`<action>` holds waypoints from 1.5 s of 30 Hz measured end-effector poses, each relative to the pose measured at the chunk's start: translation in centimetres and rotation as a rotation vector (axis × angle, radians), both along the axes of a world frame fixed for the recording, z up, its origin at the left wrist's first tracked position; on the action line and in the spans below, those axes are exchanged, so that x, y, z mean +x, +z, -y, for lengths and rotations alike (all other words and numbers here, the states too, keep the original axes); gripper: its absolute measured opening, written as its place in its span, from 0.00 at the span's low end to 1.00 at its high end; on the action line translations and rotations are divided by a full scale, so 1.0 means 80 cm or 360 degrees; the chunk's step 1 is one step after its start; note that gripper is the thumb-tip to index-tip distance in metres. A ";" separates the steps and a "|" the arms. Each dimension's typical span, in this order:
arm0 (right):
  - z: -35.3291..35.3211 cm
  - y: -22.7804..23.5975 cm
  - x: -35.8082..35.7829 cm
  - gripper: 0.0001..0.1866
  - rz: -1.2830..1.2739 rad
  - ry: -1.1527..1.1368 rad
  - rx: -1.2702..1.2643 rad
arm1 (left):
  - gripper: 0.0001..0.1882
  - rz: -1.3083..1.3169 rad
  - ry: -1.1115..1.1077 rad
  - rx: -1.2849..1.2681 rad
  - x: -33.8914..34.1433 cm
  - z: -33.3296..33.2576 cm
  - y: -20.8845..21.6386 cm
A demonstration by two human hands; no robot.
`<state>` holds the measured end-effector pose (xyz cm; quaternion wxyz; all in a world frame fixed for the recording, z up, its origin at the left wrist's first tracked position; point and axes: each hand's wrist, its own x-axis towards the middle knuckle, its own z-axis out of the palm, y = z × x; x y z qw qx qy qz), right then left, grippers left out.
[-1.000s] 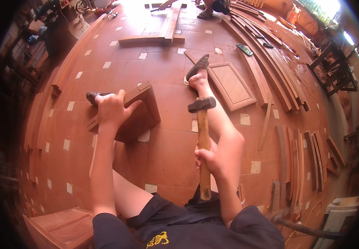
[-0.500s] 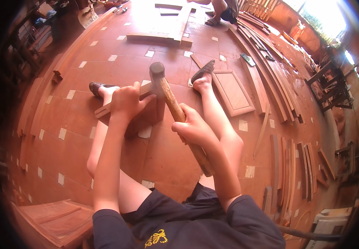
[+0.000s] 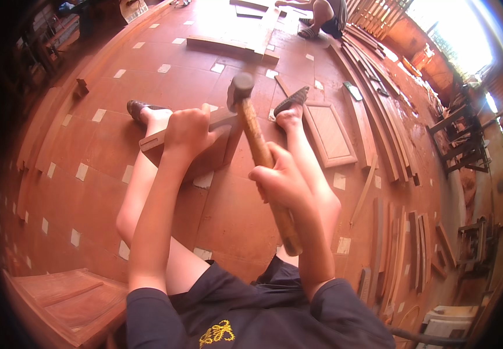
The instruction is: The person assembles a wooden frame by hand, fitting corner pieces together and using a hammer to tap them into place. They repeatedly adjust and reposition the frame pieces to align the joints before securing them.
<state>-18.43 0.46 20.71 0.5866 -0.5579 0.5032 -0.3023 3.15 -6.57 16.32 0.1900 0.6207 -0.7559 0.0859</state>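
My right hand (image 3: 282, 177) is closed round the wooden handle of a hammer (image 3: 254, 134). Its dark metal head is raised near the right end of a wooden rail (image 3: 153, 141), and how far apart they are is hard to judge. A slot is cut in the rail's left end. My left hand (image 3: 187, 135) is wrapped over the rail between my spread legs, hiding its middle. Under and beside the rail stands a wider wooden piece (image 3: 219, 152), partly covered by my left hand and forearm.
A framed wooden panel (image 3: 330, 134) lies beside my right foot. Long boards (image 3: 373, 110) run along the right, with shorter strips (image 3: 394, 250) nearer me. A panelled wooden piece (image 3: 68, 302) is at lower left. Ahead, a person (image 3: 321, 20) crouches by a wooden frame (image 3: 228, 45).
The hammer has shifted right and slightly up in the picture. My left thumb, which stuck out before, is now tucked closer to the rail. The whole view has turned a little.
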 end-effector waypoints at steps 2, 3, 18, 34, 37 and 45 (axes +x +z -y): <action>-0.005 0.006 -0.006 0.19 0.0270 -0.0088 0.0050 | 0.29 0.0023 0.0005 0.0001 0.003 -0.002 -0.003; -0.007 0.007 -0.010 0.19 0.0396 -0.0163 0.0060 | 0.29 0.0023 0.0009 -0.0009 0.002 -0.003 -0.004; 0.014 -0.058 -0.067 0.19 0.1251 -0.0068 0.0734 | 0.31 0.0151 0.0056 0.0055 0.002 -0.014 -0.004; -0.029 -0.040 -0.071 0.21 0.1118 -0.0142 0.0384 | 0.33 0.0118 -0.0161 -0.0027 0.001 -0.013 -0.008; -0.023 -0.042 -0.062 0.20 0.1231 -0.0118 0.0296 | 0.34 0.0104 -0.0139 0.0026 0.003 -0.016 -0.005; -0.065 -0.010 -0.037 0.22 0.0539 -0.0727 0.0142 | 0.34 0.0080 -0.0115 0.0018 0.008 -0.005 -0.007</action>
